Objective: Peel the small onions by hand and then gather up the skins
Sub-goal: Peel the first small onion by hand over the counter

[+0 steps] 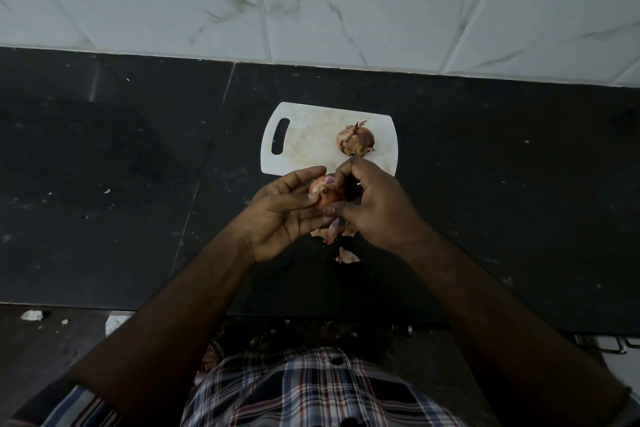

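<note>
Fingers of the left hand (284, 215) cradle a small onion (323, 192) from below and the side, thumb laid across its near face and fingertips curled over its far side, root end turned up toward the camera. Those of the right hand (374, 204) are bent in on the same onion, thumb and forefinger pinching at its right side where the brown skin sits; whether a flap is already between them I cannot tell, since the knuckles hide it. Both hands are held above the dark counter (121, 166), just in front of the near edge of the white board (311, 135).

By my reading the step in hand is peeling the first onion: pale purple flesh shows near its top, while brown skin covers its lower half. The next move calls for a firm nip on a loose edge and a pull away from the bulb, with the left hand turning it to offer fresh skin.

Loose skins (329, 234) lie on the counter directly below the hands, and one more scrap (347, 256) sits a little nearer the person. A second onion (356, 140), in its papery coat, rests on the board's right part, apart from the hands. Gathering has not begun.

No brand, label or writing can be read anywhere.
</note>
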`<move>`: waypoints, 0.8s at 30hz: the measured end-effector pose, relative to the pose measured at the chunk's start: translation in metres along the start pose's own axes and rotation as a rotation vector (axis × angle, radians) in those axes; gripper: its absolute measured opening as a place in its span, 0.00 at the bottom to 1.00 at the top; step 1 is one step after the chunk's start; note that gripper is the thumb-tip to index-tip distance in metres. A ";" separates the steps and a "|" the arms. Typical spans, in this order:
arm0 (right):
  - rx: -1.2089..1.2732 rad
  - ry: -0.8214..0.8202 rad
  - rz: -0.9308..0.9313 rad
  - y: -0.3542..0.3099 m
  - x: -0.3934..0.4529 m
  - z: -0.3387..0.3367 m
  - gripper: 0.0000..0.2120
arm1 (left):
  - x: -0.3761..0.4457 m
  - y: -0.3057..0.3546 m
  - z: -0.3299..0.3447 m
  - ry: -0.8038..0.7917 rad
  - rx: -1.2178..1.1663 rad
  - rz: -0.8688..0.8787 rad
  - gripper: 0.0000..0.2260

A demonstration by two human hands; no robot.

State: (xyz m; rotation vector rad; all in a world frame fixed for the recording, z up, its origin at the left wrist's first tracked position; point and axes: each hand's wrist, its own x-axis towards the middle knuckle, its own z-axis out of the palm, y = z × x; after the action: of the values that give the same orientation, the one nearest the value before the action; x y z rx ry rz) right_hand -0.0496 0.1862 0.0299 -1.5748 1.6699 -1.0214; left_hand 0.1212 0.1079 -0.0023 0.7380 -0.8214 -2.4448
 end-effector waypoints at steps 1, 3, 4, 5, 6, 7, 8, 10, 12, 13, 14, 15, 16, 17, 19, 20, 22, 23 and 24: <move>0.001 -0.005 0.006 -0.001 0.000 -0.001 0.20 | 0.000 0.000 0.000 0.004 -0.003 0.000 0.21; 0.037 -0.020 0.023 -0.003 0.000 -0.003 0.19 | 0.000 0.000 0.000 0.012 -0.001 0.000 0.22; 0.063 -0.026 0.031 -0.004 0.000 -0.003 0.18 | 0.001 0.001 0.000 0.010 0.003 -0.004 0.22; 0.084 -0.032 0.040 -0.005 0.000 -0.004 0.17 | 0.001 0.001 0.000 0.007 0.009 -0.007 0.23; 0.095 -0.039 0.046 -0.005 0.000 -0.005 0.17 | 0.002 0.001 0.000 0.004 0.014 -0.007 0.23; 0.097 -0.042 0.045 -0.005 0.001 -0.005 0.17 | 0.002 0.002 0.000 0.004 0.016 -0.006 0.24; 0.089 -0.044 0.038 -0.006 0.000 -0.005 0.17 | 0.003 0.001 0.000 0.005 0.014 -0.003 0.24; 0.063 -0.036 0.017 -0.008 0.000 -0.004 0.17 | 0.003 0.002 0.000 0.008 0.015 0.001 0.24; 0.072 -0.018 0.014 -0.009 0.000 -0.004 0.16 | 0.003 0.003 0.000 0.008 0.028 0.000 0.24; 0.088 -0.012 0.021 -0.009 0.001 -0.005 0.15 | 0.004 0.004 0.000 0.006 0.034 0.000 0.24; 0.100 -0.014 0.032 -0.008 0.002 -0.005 0.15 | 0.004 0.006 0.000 0.002 0.041 0.001 0.24; 0.100 -0.018 0.037 -0.008 0.003 -0.005 0.14 | 0.004 0.006 0.000 0.000 0.049 0.003 0.24; 0.086 -0.024 0.032 -0.008 0.004 -0.005 0.14 | 0.005 0.007 0.000 -0.001 0.054 0.005 0.24; 0.065 -0.029 0.020 -0.008 0.004 -0.005 0.14 | 0.005 0.007 0.000 -0.001 0.054 0.007 0.23; 0.030 -0.034 -0.001 -0.010 0.004 -0.005 0.15 | 0.005 0.008 0.000 -0.002 0.051 0.008 0.23; 0.026 -0.027 -0.005 -0.011 0.004 -0.006 0.15 | 0.004 0.008 0.000 -0.004 0.050 0.007 0.22; 0.043 -0.003 -0.003 -0.012 0.005 -0.006 0.15 | 0.005 0.010 0.000 -0.006 0.052 0.010 0.21; 0.036 0.003 -0.004 -0.012 0.005 -0.007 0.15 | 0.005 0.011 0.001 -0.004 0.058 0.012 0.20; 0.012 0.006 -0.009 -0.012 0.006 -0.007 0.15 | 0.005 0.012 0.001 -0.001 0.066 0.013 0.20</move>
State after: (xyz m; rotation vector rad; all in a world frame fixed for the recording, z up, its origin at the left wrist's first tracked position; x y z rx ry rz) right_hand -0.0500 0.1812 0.0439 -1.5741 1.6585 -1.0397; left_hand 0.1198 0.0970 0.0047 0.7532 -0.9076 -2.4172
